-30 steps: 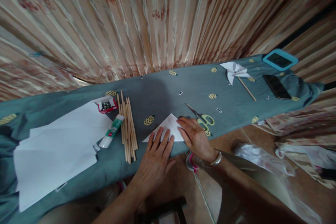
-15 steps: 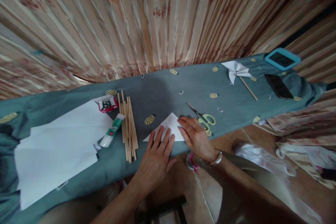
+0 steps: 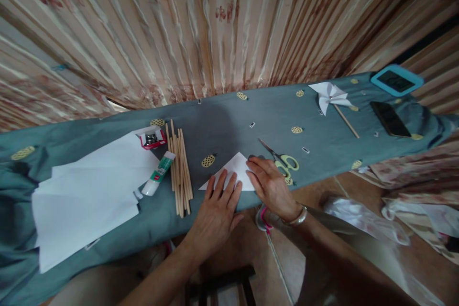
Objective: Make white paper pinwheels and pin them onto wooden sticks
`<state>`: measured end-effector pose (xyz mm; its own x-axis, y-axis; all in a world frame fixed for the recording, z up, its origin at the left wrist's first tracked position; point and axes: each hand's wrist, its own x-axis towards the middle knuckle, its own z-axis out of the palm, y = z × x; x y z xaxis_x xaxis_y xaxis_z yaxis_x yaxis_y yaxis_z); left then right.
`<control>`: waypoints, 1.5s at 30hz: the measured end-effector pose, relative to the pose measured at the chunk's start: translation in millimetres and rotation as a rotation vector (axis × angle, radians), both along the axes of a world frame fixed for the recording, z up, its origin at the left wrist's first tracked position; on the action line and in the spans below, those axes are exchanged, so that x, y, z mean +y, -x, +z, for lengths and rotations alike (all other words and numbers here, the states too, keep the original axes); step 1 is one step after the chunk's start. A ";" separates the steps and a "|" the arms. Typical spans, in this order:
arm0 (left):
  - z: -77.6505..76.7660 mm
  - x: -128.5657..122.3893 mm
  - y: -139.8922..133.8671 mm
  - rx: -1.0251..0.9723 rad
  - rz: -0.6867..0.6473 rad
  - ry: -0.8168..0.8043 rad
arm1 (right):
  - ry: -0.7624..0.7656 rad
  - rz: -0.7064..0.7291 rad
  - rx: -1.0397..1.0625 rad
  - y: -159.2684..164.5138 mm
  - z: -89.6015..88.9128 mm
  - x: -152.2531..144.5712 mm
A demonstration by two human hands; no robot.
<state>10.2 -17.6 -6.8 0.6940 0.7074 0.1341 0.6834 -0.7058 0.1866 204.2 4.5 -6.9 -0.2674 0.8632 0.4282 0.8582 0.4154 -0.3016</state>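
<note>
A white sheet of paper folded into a triangle point(image 3: 239, 165) lies near the front edge of the cloth-covered table, its peak pointing away from me. My left hand point(image 3: 218, 205) rests on its lower left part, fingers spread and flat. The fingers of my right hand point(image 3: 274, 186) lie stretched out along its right slanting edge and partly hide that corner. Just beyond my right hand are scissors point(image 3: 287, 161) with yellow-green handles, their blades pointing away to the left.
Left of the triangle lie wooden sticks point(image 3: 182, 172), a glue stick point(image 3: 158, 173), a red box of small metal pieces point(image 3: 152, 138) and white paper sheets point(image 3: 89, 196). At the far right are a paper pinwheel point(image 3: 329, 97), a dark phone point(image 3: 390, 119) and a blue-framed device point(image 3: 397, 80).
The view has turned slightly, so everything on the table appears a little further right. Both hands keep nearly the same place on the folded paper.
</note>
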 end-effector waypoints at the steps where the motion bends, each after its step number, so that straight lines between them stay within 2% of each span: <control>1: -0.1 -0.2 0.0 0.002 0.001 0.001 | -0.003 0.000 -0.013 -0.1 -0.2 0.4; 7: -3.4 0.1 0.2 0.016 0.001 -0.008 | -0.029 -0.004 -0.144 3.7 4.1 0.4; 9: -4.1 0.6 0.0 0.016 -0.001 -0.025 | -0.048 0.033 -0.167 8.6 6.9 -3.5; 14: -3.9 0.4 -0.3 0.031 0.002 -0.037 | -0.056 0.194 -0.142 19.6 7.8 -19.7; 19: -7.1 -0.2 0.5 0.067 -0.009 -0.085 | -0.127 0.210 -0.125 14.2 4.0 -32.1; 23: -9.9 0.6 1.5 0.075 -0.011 -0.094 | -0.110 0.240 -0.129 5.3 6.6 -36.5; 34: -2.5 1.8 0.2 0.050 -0.025 -0.069 | -0.006 0.113 -0.186 -45.8 20.8 -53.7; 45: 1.0 2.1 -1.4 0.057 -0.024 -0.077 | -0.032 -0.035 -0.184 -54.4 31.0 -55.7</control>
<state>11.6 -15.5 -5.8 0.7184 0.6799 0.1469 0.6744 -0.7325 0.0924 258.6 -51.2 24.0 -0.3135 0.8603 0.4020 0.9119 0.3909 -0.1253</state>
